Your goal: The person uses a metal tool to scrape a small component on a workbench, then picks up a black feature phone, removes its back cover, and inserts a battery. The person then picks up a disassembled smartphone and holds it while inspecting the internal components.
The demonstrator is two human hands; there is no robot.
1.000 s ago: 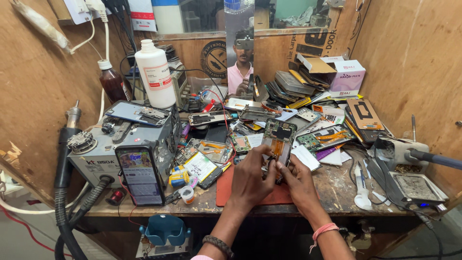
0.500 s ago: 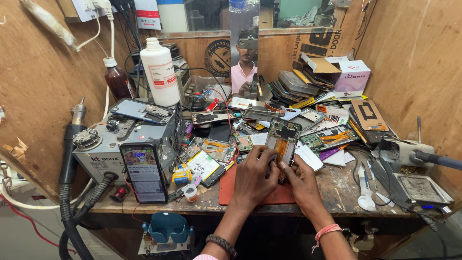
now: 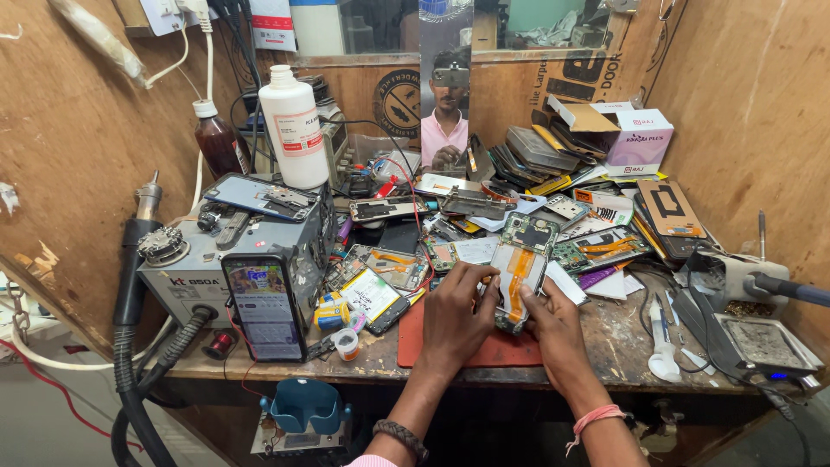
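Both the left hand (image 3: 454,310) and the right hand (image 3: 553,318) grip an opened rectangular phone chassis (image 3: 519,270) with orange flex ribbon, tilted above a flat red rubber mat (image 3: 450,350) on the scuffed wooden bench (image 3: 622,337).

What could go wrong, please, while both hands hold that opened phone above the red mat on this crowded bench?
The opened phone is propped between the left hand and right hand, its orange flex cable exposed; a slip might crease it. Loose boards crowd close, so parts could get knocked or mixed up. The small open pot near the bench edge could tip off.
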